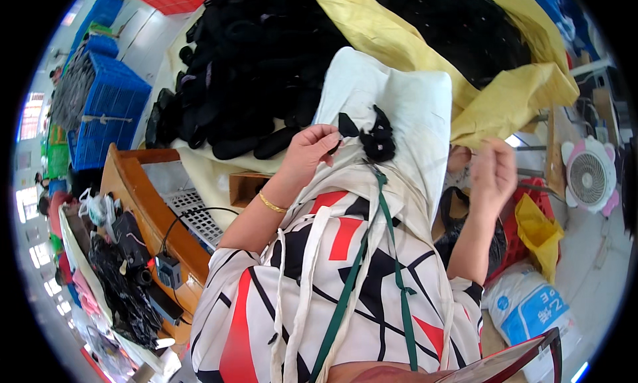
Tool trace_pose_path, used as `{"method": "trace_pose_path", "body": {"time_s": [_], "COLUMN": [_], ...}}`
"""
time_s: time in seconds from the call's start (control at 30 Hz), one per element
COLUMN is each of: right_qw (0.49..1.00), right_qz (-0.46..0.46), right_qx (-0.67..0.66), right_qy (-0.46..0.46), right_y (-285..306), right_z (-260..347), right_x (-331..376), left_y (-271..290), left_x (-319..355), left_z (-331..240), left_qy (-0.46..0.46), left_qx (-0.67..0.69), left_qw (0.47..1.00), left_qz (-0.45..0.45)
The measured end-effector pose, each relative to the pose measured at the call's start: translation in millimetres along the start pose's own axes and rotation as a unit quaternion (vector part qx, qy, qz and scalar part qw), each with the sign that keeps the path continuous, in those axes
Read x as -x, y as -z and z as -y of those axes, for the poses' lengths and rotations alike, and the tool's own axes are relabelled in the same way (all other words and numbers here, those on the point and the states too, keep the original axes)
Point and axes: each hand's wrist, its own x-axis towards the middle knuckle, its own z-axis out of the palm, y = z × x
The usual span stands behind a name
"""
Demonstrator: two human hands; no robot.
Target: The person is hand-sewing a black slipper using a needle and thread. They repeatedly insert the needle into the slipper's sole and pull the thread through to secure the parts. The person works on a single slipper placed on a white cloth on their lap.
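My left hand (314, 147) is closed in a pinch on a small black fabric piece (347, 126), held over a white cloth-covered cushion (425, 104) on my lap. Just right of that piece, a little heap of black fuzzy scraps (379, 138) lies on the cushion. Off to the right, my right hand (495, 173) is raised away from the cushion, slightly blurred, its fingers drawn together; whatever they hold is too small to make out. A green cord (382, 197) hangs down my front and reaches the cushion's near end.
Beyond the cushion lies a big pile of black plush pieces (252, 64). A yellow sack (412, 40) holds more black pieces. A wooden table (143, 210) stands left, with blue crates (109, 110) farther off. At right are a small fan (590, 173) and a white-blue bag (531, 310).
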Motion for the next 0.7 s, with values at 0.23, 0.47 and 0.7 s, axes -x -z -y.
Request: {"method": "trace_pose_path", "body": {"time_s": [0.23, 0.47, 0.7], "right_qw": [0.963, 0.915, 0.878], "right_qz": [0.24, 0.381, 0.465], "right_qx": [0.097, 0.127, 0.111], "right_qy": [-0.074, -0.024, 0.033], "right_y": [-29.8, -46.8, -43.5], "right_z": [-40.1, -27.6, -25.5], "right_x": [21.8, 12.3, 9.0], "left_y": [-11.4, -29.5, -31.0], "left_x": [1.3, 14.8, 16.7], "left_z": [5.1, -14.3, -18.6], "left_qy": [-0.064, -0.481, -0.595], "left_qx": [-0.139, -0.485, -0.499], "left_qw": [0.988, 0.723, 0.608], "left_qz": [0.02, 0.1, 0.164]}}
